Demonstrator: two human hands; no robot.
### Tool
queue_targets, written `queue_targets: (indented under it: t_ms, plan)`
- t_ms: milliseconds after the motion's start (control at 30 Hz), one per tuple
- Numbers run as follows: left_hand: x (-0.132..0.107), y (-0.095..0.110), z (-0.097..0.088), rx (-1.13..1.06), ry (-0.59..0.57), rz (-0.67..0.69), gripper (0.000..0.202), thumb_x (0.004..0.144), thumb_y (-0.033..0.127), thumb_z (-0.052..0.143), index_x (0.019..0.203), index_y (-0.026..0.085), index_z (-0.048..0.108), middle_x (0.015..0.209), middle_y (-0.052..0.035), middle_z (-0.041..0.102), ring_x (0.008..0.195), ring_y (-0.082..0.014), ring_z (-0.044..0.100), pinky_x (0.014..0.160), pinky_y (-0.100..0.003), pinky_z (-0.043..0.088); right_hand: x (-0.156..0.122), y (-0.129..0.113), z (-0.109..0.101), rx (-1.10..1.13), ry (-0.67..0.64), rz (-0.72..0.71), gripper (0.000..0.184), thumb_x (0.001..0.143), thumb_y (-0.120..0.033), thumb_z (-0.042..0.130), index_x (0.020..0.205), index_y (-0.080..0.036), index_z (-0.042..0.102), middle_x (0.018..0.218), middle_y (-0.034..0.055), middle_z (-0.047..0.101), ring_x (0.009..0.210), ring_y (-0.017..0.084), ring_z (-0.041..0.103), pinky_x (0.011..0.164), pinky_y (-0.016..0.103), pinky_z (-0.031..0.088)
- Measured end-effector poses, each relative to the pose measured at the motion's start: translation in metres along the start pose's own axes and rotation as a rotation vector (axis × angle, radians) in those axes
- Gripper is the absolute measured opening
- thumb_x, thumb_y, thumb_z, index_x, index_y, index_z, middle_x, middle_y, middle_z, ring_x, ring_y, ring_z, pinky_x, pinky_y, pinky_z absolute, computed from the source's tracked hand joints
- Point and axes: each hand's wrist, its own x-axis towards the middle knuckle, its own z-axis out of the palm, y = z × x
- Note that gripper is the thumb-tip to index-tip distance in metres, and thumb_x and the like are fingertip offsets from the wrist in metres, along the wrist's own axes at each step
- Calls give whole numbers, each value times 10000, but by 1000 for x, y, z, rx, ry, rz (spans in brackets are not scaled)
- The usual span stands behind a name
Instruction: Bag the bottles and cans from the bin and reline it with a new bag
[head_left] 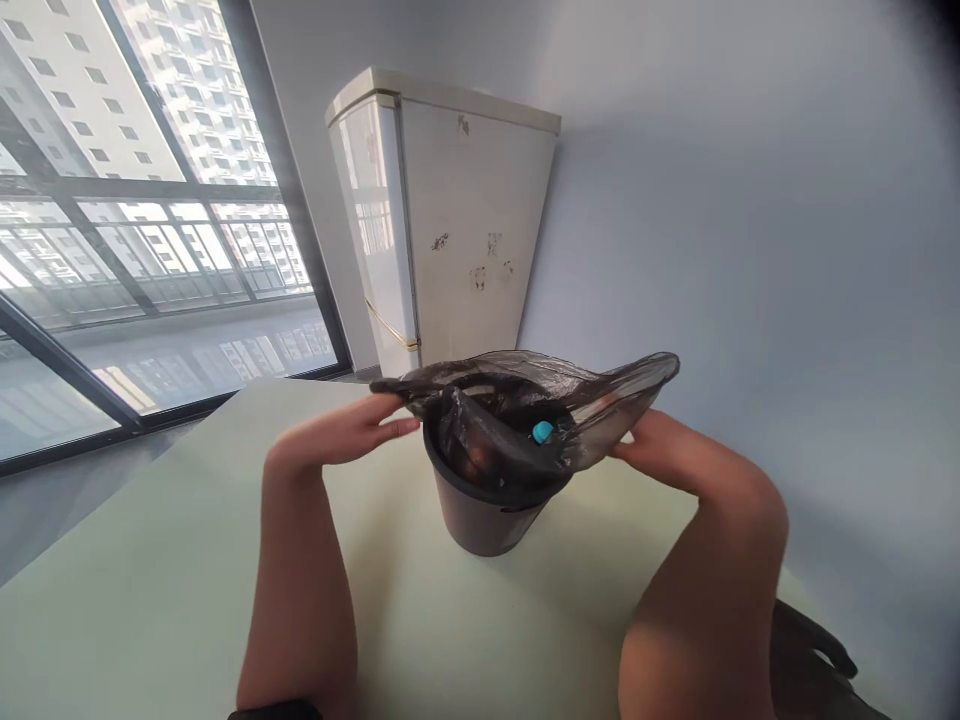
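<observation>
A black, see-through garbage bag [525,372] spreads over the mouth of a dark round trash can [487,515]. Its edges reach out to both sides. At the can's left rim, my left hand [367,428] holds the bag's edge, with the fingers partly beneath the plastic and the thumb beside the can. On the right, the raised side of the bag is in my right hand [637,435], whose fingers show only dimly through the film. A small turquoise object [542,431] rests inside on the dark plastic. Other contents are hard to make out.
The can stands on a pale green tabletop [420,640]. A worn white refrigerator [472,200] is behind it, near a plain wall [712,200]. Glass sliding doors [150,260] are at the left. A dark item [810,650] lies at the lower right, partly behind my arm.
</observation>
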Motion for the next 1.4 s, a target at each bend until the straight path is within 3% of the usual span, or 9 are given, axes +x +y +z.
queue_targets:
  t_ms: [167,433,600,733,867,1000,1067,1167,1400]
  plan:
    - [16,8,6,-205,181,198,368,1031,521,624,1069,196,791,1007,-84,777,987,-269,719,877,-369,606,11,-21,0,242,-30,-148,802,950,-535,707,1679,-374,415,1735,51,428,1600,425,391,1308,674,324]
    - [32,30,25,-708,455,255,294,986,476,728,1033,199,813,1121,-121,811,1083,-297,755,959,-443,614,6,-55,-8,363,-80,-200,947,885,-592,820,1698,-396,377,1707,73,471,1563,416,447,1264,639,417]
    - [42,46,33,-968,733,392,329,980,526,705,1069,212,746,1318,-143,778,1263,-339,723,1113,-548,552,5,-80,0,405,-103,-567,345,1070,-471,596,1362,-367,747,1665,36,512,1533,340,483,1272,577,408]
    - [40,42,30,-980,864,365,325,1014,573,602,1064,275,720,1163,-52,814,1249,-328,722,1086,-547,563,6,-100,12,893,37,-592,388,1076,-551,545,840,-275,681,1413,87,710,1338,346,647,1118,620,517]
    - [31,37,26,-1006,894,279,227,1061,477,560,1087,305,706,624,37,601,693,-165,700,769,-330,603,13,-104,22,1135,278,-382,478,1000,-729,537,823,-289,476,989,53,755,1015,321,732,923,606,583]
    - [26,52,25,-1294,769,363,150,1048,327,592,939,234,638,544,86,247,397,-66,277,432,-182,362,16,-102,23,1282,299,-298,422,974,-660,629,853,-311,426,553,-87,307,447,168,378,568,381,527]
    - [24,65,26,-1318,662,345,225,1015,356,619,859,194,621,607,60,308,453,-66,313,427,-180,348,15,-104,21,1356,203,-302,430,974,-640,653,843,-301,423,563,-103,176,425,122,161,442,282,345]
    - [23,80,31,-1146,593,318,284,936,409,664,829,147,689,730,-23,478,583,-101,433,474,-225,406,12,-109,20,1370,7,-289,376,977,-596,649,856,-279,486,596,-98,169,481,103,88,445,255,181]
    - [26,86,48,-816,444,271,366,967,326,754,1312,231,676,812,-8,628,613,-98,522,537,-224,412,11,-117,27,1254,-74,-344,152,983,-323,619,1110,-244,592,655,-42,481,589,155,350,588,309,320]
